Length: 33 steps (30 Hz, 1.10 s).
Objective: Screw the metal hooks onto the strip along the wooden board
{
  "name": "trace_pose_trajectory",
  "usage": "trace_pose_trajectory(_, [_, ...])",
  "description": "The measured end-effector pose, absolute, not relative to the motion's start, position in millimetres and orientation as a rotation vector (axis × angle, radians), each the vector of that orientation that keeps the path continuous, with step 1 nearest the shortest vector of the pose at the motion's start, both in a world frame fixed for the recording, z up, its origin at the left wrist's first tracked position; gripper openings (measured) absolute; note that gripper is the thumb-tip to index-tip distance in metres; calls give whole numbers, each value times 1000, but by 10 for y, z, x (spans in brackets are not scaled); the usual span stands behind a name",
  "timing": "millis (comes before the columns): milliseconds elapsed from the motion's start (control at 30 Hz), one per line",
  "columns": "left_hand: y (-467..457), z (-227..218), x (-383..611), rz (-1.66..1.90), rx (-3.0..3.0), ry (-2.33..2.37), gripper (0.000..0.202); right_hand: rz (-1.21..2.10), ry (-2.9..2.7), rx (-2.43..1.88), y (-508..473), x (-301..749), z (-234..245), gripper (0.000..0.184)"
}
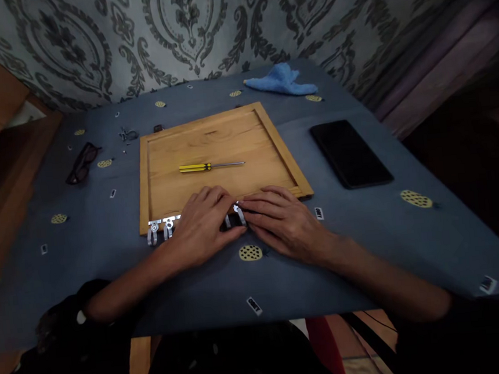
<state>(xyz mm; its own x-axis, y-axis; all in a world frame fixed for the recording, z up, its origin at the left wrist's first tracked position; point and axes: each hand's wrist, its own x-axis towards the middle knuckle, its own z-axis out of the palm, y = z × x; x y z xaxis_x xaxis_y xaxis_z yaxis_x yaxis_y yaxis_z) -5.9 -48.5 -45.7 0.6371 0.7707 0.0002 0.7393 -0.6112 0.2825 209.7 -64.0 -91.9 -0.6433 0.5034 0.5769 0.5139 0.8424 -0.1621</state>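
Observation:
A framed wooden panel [210, 141] lies flat on the table, and a metal hook rail [168, 226] runs along its near edge with several silver hooks hanging toward me. My left hand [206, 223] is closed over the middle of the rail, fingers on the panel's edge and thumb below. Close beside it, my right hand [290, 221] grips the rail's right part with its fingertips together. One hook shows in the gap between both hands; the rest of the rail there is hidden. A screwdriver [195, 168] with a yellow and black handle rests on the panel, shaft pointing right.
Dark glasses [82, 162] and a small pile of metal bits [128, 133] lie left of the panel. At the right is a black tablet [351, 153]. A blue cloth [283, 80] sits at the back, near the patterned curtain [192, 29]. A blue printed cloth covers the table [198, 296].

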Motion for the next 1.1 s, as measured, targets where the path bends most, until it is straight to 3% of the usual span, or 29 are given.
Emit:
trace_pose_trajectory(467, [-478,-432,-95,251,2496,1280,41,135,-2389,-801,-647,2119,-884,22])
trace_pose_trajectory(1100, [-492,-467,-87,283,2525,1231,38,109,-2367,-829,-658,2080,-848,20])
